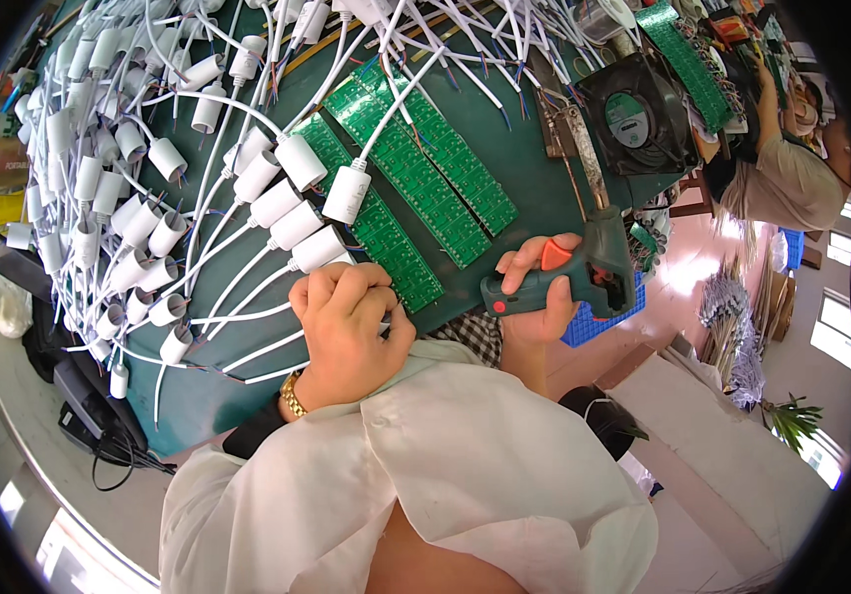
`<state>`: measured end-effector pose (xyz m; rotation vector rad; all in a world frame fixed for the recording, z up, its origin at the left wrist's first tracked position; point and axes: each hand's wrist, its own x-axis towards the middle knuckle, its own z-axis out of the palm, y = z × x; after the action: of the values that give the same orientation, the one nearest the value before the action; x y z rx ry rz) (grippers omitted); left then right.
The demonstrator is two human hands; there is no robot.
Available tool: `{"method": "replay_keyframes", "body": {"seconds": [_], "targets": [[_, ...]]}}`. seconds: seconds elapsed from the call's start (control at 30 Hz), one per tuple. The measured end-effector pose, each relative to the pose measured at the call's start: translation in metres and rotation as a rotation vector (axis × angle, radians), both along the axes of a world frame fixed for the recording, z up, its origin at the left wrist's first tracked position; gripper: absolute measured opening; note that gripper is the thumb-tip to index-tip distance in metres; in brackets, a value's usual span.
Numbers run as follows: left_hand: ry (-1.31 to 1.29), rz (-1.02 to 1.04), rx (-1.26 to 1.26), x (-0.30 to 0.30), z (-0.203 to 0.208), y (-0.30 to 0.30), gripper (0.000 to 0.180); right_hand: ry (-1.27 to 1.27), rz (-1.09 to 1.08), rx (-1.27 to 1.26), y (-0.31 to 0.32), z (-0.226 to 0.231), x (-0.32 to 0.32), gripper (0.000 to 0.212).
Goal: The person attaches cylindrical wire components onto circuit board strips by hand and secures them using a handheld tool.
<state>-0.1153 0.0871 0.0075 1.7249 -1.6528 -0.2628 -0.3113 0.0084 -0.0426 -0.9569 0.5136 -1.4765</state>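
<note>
My left hand (pixel 349 322), wearing a gold bracelet, is closed at the near edge of the table, its fingers curled together. What they hold is mostly hidden. Just beyond its knuckles lies a row of white cylindrical lamp sockets (pixel 297 226) with white cables. My right hand (pixel 551 312) grips a dark green soldering gun (pixel 605 243) with a red trigger, its long metal barrel pointing away from me. Between the hands and farther off are green circuit board panels (pixel 396 252). One white socket (pixel 347 192) lies across a panel.
Many more cabled sockets (pixel 89 178) crowd the left side of the green table (pixel 504 148). A black fan (pixel 638 117) stands at the right, beside another green board strip (pixel 685 64). A co-worker's arm (pixel 770 109) shows at the far right. A blue crate (pixel 605 319) is below the table.
</note>
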Motion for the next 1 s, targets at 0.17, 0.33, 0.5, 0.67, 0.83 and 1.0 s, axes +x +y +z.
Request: {"method": "replay_keyframes", "body": {"seconds": [0.17,0.33,0.5,0.67,0.83,1.0], "targets": [[0.000,-0.011,0.036,0.000,0.001,0.000,0.018,0.008,-0.022,-0.004,0.000,-0.001,0.001,0.045],[-0.057,-0.023,0.051,0.000,0.007,0.002,0.015,0.014,0.090,0.009,-0.001,-0.001,-0.009,0.047],[-0.100,-0.012,0.039,-0.002,0.005,-0.001,0.017,0.046,0.139,-0.003,-0.005,-0.003,-0.010,0.048],[-0.072,-0.170,0.035,0.019,0.020,-0.001,0.021,0.061,0.084,-0.003,-0.006,0.002,-0.003,0.048],[-0.130,-0.209,-0.145,0.075,0.054,-0.059,0.021,0.101,0.077,-0.097,-0.005,-0.002,-0.008,0.047],[-0.513,-0.149,0.340,0.107,0.045,-0.123,0.039,0.056,0.079,-0.088,-0.003,-0.002,-0.004,0.043]]}}
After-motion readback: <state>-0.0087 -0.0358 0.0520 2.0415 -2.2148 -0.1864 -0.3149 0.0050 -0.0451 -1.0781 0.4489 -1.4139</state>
